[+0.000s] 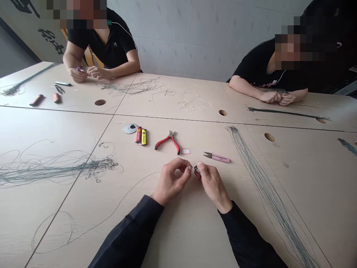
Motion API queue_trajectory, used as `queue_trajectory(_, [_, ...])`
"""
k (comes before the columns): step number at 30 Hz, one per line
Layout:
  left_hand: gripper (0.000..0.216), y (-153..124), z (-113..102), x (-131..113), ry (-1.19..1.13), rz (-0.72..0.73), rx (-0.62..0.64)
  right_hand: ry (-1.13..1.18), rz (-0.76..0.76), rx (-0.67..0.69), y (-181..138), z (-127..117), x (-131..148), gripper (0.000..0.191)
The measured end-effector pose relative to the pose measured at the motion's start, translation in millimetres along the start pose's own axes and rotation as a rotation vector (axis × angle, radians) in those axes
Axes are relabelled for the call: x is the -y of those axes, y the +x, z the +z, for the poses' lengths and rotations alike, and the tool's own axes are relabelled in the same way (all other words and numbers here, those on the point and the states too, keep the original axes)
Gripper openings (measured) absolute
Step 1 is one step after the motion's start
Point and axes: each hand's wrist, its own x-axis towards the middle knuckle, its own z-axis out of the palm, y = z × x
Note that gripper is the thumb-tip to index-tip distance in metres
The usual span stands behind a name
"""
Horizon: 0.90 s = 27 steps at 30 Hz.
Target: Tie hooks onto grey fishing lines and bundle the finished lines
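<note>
My left hand (173, 180) is closed in a pinch on a thin cord (117, 207), its tip by the thumb and forefinger. From there the cord runs left across the table and ends in a loose loop. In my right hand (213, 184) is a lighter (198, 173), its metal top facing the cord tip and the thumb over it. Most of the lighter's body is hidden by the fingers, and no flame can be made out. Just beyond my hands lie red-handled pliers (175, 143) and pink thread snips (221, 158).
A red lighter (138, 134), a yellow lighter (144, 137) and a round silver disc (128, 129) lie beyond the left hand. Cord bundles spread left (69, 170) and right (264, 182). Two people sit opposite, hands on the table (192, 208), which has round holes.
</note>
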Motion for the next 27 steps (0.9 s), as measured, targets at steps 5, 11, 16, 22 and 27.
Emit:
queue_trajectory(5, [0.014, 1, -1, -1, -0.002, -0.003, 0.014, 0.074, 0.013, -0.046, 2, -3, 1, 0.049])
queue_trajectory(11, [0.016, 1, -1, -1, -0.012, -0.043, 0.0, 0.449, 0.236, -0.156, 4, -18, 5, 0.058])
queue_trajectory(16, [0.014, 0, -1, 0, -0.023, -0.03, -0.006, 0.132, 0.051, -0.039, 0, -9, 4, 0.057])
queue_trajectory(22, [0.013, 0, -1, -1, -0.015, -0.007, -0.002, -0.053, -0.026, -0.037, 0, -1, -3, 0.052])
queue_trajectory(27, [0.012, 0, 0, -1, -0.006, -0.002, 0.016, -0.054, -0.03, -0.042, 0, 1, -4, 0.051])
